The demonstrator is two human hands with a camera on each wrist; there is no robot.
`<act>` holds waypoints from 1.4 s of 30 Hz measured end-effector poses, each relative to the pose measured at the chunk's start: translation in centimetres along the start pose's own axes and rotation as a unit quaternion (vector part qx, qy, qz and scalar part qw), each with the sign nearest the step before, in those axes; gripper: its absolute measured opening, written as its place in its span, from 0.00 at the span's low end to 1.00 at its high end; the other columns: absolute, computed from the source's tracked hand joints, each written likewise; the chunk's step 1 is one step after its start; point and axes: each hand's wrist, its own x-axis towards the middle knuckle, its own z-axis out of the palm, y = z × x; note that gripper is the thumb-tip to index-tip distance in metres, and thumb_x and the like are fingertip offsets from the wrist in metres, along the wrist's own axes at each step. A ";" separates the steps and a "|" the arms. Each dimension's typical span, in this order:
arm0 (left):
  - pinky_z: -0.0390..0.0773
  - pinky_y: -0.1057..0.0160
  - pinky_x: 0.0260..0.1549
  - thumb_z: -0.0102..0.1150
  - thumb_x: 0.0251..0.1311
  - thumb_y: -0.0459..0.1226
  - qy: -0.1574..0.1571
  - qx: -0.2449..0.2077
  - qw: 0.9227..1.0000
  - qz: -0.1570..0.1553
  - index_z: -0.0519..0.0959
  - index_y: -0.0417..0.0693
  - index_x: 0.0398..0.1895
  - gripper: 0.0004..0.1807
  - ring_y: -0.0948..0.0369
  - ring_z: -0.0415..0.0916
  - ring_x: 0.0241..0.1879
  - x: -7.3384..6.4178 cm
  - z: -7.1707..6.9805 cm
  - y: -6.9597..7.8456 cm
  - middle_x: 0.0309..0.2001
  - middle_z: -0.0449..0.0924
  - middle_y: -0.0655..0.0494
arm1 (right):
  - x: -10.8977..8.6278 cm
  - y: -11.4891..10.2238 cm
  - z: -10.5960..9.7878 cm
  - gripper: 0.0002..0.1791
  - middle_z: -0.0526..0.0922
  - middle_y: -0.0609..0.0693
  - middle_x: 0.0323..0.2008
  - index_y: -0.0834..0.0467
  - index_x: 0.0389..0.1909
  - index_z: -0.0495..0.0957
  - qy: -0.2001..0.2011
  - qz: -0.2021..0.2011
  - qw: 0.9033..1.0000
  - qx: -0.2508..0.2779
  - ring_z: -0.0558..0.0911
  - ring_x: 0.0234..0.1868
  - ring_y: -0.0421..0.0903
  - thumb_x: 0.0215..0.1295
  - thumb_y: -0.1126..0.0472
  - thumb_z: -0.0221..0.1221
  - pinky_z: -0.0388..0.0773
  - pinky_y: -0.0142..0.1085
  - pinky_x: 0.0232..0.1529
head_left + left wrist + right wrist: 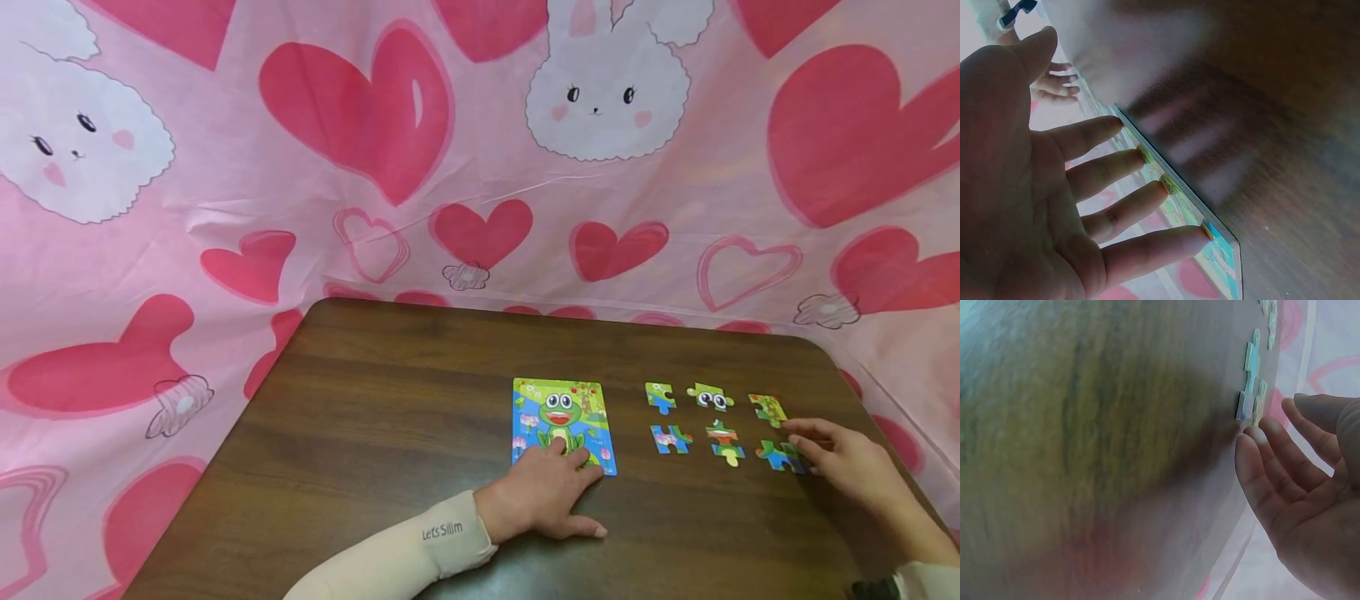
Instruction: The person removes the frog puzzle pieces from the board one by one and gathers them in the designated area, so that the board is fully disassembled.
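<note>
Puzzle pieces [723, 434]: six loose on table [375, 400], two rows of three, right of frog card [560, 414]. Rows' long axis runs left-right. Right hand [855, 467] is nearer, just beside their right end, so pieces lie to its left; fingers lightly bent, no grip visible, contact can't tell. Left hand [543, 492] has straight, spread fingers, tips on card's near part; pieces lie to its right, apart. Eyes piece [709, 398] sits upright, top toward table's far edge, matching card. Card's long axis looks near-far.
</note>
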 end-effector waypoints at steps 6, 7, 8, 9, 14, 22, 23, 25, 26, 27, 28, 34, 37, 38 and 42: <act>0.72 0.63 0.32 0.46 0.59 0.75 -0.003 0.003 1.000 -0.005 0.68 0.73 0.71 0.40 0.62 0.70 0.54 -0.1 0.0 0.2 0.67 0.71 0.68 | -0.2 -0.2 0.0 0.23 0.88 0.64 0.38 0.68 0.57 0.77 0.012 0.000 0.999 0.052 0.80 0.25 0.31 0.79 0.52 0.51 0.75 0.30 0.25; 0.73 0.63 0.33 0.47 0.59 0.75 -0.002 0.005 1.000 -0.007 0.68 0.72 0.71 0.39 0.62 0.71 0.55 -0.1 0.0 0.3 0.67 0.71 0.68 | -0.2 -0.3 0.0 0.23 0.89 0.59 0.36 0.69 0.57 0.77 0.014 -0.003 0.998 0.069 0.80 0.26 0.30 0.79 0.52 0.51 0.76 0.29 0.26; 0.74 0.63 0.33 0.47 0.59 0.75 0.000 0.006 1.000 -0.009 0.69 0.72 0.70 0.39 0.62 0.72 0.55 -0.1 -0.1 0.4 0.67 0.72 0.68 | -0.2 -0.4 0.0 0.23 0.89 0.51 0.35 0.69 0.57 0.76 0.014 -0.007 0.996 0.093 0.81 0.27 0.29 0.79 0.52 0.51 0.77 0.28 0.26; 0.75 0.63 0.35 0.48 0.59 0.75 0.004 0.009 1.000 -0.011 0.70 0.71 0.70 0.39 0.62 0.73 0.55 -0.2 -0.1 0.5 0.66 0.73 0.68 | -0.2 -0.5 0.0 0.22 0.89 0.44 0.34 0.67 0.57 0.77 0.012 -0.009 0.992 0.125 0.82 0.28 0.29 0.79 0.53 0.51 0.78 0.28 0.27; 0.76 0.64 0.35 0.52 0.59 0.73 0.026 0.010 1.000 -0.014 0.76 0.67 0.63 0.35 0.61 0.75 0.48 -0.3 -0.2 0.9 0.55 0.77 0.66 | 0.6 -1.9 0.1 0.13 0.86 0.28 0.39 0.49 0.53 0.82 -0.029 -0.048 0.939 0.339 0.87 0.38 0.30 0.79 0.61 0.50 0.83 0.27 0.35; 0.75 0.67 0.32 0.51 0.59 0.73 0.029 0.017 0.999 -0.009 0.77 0.64 0.58 0.35 0.63 0.72 0.44 -0.4 -0.1 1.0 0.49 0.76 0.65 | 1.8 -4.7 0.4 0.17 0.88 0.38 0.45 0.45 0.57 0.80 -0.107 -0.083 0.863 0.486 0.88 0.44 0.38 0.81 0.64 0.45 0.84 0.31 0.41; 0.75 0.67 0.32 0.51 0.59 0.74 0.028 0.018 0.999 -0.007 0.77 0.63 0.59 0.36 0.63 0.71 0.44 -0.5 -0.1 1.0 0.49 0.76 0.65 | 1.9 -5.0 0.5 0.18 0.88 0.39 0.46 0.46 0.57 0.80 -0.116 -0.089 0.858 0.493 0.88 0.45 0.38 0.81 0.64 0.45 0.84 0.31 0.42; 0.76 0.67 0.33 0.50 0.60 0.74 0.024 0.021 0.999 -0.005 0.77 0.62 0.61 0.37 0.63 0.71 0.45 -0.6 -0.1 1.0 0.49 0.75 0.64 | 2.1 -5.5 0.6 0.19 0.88 0.39 0.46 0.46 0.58 0.80 -0.130 -0.094 0.848 0.506 0.88 0.46 0.38 0.82 0.65 0.44 0.84 0.31 0.44; 0.76 0.67 0.32 0.49 0.60 0.74 0.023 0.022 0.999 -0.005 0.77 0.62 0.61 0.37 0.63 0.71 0.46 -0.6 -0.1 1.0 0.49 0.75 0.64 | 2.2 -5.7 0.8 0.20 0.88 0.40 0.47 0.47 0.58 0.80 -0.137 -0.097 0.840 0.516 0.88 0.46 0.39 0.82 0.65 0.43 0.84 0.31 0.45; 0.77 0.67 0.32 0.49 0.60 0.74 0.021 0.024 0.999 -0.006 0.76 0.62 0.62 0.38 0.63 0.71 0.46 -0.7 -0.1 1.0 0.50 0.75 0.63 | 2.3 -6.0 0.9 0.20 0.88 0.41 0.48 0.47 0.58 0.80 -0.144 -0.099 0.835 0.522 0.88 0.46 0.39 0.82 0.66 0.42 0.84 0.31 0.45; 0.77 0.66 0.32 0.48 0.59 0.74 0.019 0.026 0.999 -0.007 0.76 0.62 0.62 0.38 0.63 0.71 0.46 -0.7 0.0 1.0 0.50 0.75 0.63 | 2.3 -6.4 1.0 0.20 0.88 0.41 0.48 0.46 0.59 0.80 -0.148 -0.098 0.834 0.523 0.88 0.47 0.39 0.82 0.65 0.42 0.84 0.31 0.46; 0.78 0.65 0.32 0.46 0.58 0.76 0.007 0.046 0.998 -0.031 0.76 0.64 0.64 0.40 0.62 0.72 0.49 -0.9 0.1 1.4 0.52 0.75 0.62 | 3.0 -9.6 2.1 0.18 0.86 0.39 0.48 0.43 0.57 0.80 -0.176 -0.070 0.835 0.517 0.86 0.47 0.39 0.82 0.61 0.44 0.85 0.33 0.46; 0.79 0.65 0.33 0.45 0.57 0.77 0.007 0.065 0.997 -0.045 0.75 0.63 0.64 0.42 0.62 0.73 0.51 -1.0 0.2 1.8 0.54 0.75 0.61 | 3.4 -11.8 2.8 0.15 0.85 0.39 0.48 0.45 0.59 0.78 -0.183 -0.057 0.848 0.494 0.86 0.48 0.40 0.81 0.58 0.47 0.84 0.33 0.47; 0.79 0.66 0.33 0.45 0.57 0.78 0.010 0.075 0.996 -0.046 0.76 0.62 0.63 0.42 0.62 0.73 0.51 -1.0 0.3 2.0 0.54 0.75 0.61 | 3.5 -12.5 3.0 0.15 0.85 0.40 0.48 0.48 0.61 0.77 -0.186 -0.054 0.854 0.483 0.86 0.48 0.41 0.81 0.57 0.48 0.84 0.33 0.48; 0.78 0.68 0.31 0.43 0.56 0.79 0.036 0.117 0.992 -0.034 0.77 0.57 0.59 0.45 0.64 0.73 0.50 -1.0 0.6 2.5 0.52 0.75 0.62 | 3.8 -15.1 3.8 0.22 0.83 0.44 0.50 0.58 0.68 0.71 -0.193 -0.055 0.872 0.446 0.85 0.51 0.43 0.80 0.53 0.50 0.83 0.34 0.49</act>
